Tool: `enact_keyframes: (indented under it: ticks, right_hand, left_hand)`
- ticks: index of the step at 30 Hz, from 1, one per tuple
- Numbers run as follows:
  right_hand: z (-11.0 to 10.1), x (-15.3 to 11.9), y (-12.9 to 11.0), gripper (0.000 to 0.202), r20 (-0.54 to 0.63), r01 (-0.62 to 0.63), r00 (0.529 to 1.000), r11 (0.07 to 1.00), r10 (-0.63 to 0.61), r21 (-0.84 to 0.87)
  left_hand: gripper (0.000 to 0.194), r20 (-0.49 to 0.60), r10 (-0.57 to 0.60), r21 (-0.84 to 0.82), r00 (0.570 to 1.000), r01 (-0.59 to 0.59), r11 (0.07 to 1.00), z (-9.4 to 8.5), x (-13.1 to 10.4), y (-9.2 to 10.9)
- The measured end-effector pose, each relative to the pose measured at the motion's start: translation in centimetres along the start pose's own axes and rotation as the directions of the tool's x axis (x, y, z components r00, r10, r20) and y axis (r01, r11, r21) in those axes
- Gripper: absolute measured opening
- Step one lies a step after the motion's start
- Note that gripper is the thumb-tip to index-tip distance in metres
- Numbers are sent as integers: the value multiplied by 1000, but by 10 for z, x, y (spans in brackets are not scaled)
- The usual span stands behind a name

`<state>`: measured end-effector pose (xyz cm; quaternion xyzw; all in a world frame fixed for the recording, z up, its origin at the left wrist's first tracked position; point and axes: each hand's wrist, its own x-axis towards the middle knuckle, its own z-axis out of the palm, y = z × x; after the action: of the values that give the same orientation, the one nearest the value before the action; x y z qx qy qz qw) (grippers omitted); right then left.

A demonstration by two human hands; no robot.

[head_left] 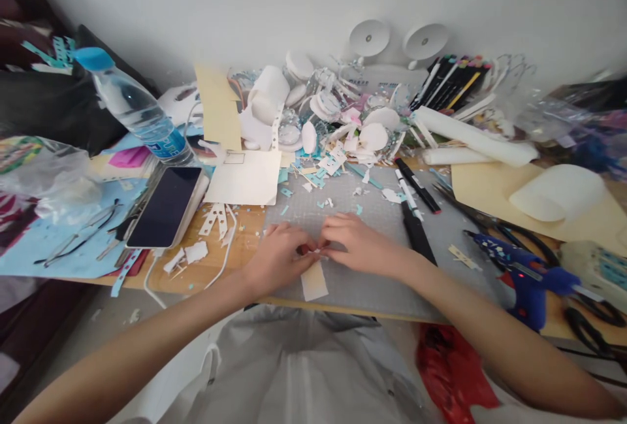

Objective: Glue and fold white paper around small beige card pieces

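Close together over the front of the grey cutting mat point(362, 293), my left hand point(283, 253) and my right hand point(353, 243) meet with thumbs and fingertips pinched. Something small and pale shows between the fingertips; it is too small to name. A small cream paper strip point(314, 282) lies just below the fingers, its upper end hidden by my left hand. White and light-blue paper scraps point(326, 202) are scattered on the mat beyond the hands. To the right of my right hand lie a black-handled cutter point(418, 231) and a white pen point(408, 194).
On the left are a phone point(169, 207), glasses point(78, 234) and a leaning water bottle point(137, 107). White paper pieces point(375, 136) pile up against the wall. A blue glue gun point(524, 274), scissors point(494, 221) and a paper roll point(558, 194) lie on the right.
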<state>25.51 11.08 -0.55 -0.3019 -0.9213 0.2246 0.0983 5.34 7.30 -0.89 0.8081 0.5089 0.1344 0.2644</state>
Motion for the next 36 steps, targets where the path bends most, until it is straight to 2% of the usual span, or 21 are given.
enact_keyframes:
  ticks: [8, 19, 30, 36]
  right_hand:
    - [6, -1, 2, 9, -10, 1, 1000, 1000, -1, 18]
    - [23, -12, 0, 19, -98, 125, 987, 991, -128, -39]
    - [9, -26, -4, 13, -61, 94, 994, 995, -93, 22]
    - [-13, -36, -7, 11, -87, 91, 992, 996, -89, 18]
  left_hand:
    - [13, -18, -8, -39, 1000, 8, 999, 1, 2, 0]
    - [16, -34, -50, -25, 998, 49, 998, 7, 4, 1]
    - [17, 4, 6, 24, 1000, -6, 1000, 5, 1, 3]
    - [17, -9, 42, 12, 999, -42, 999, 8, -3, 0]
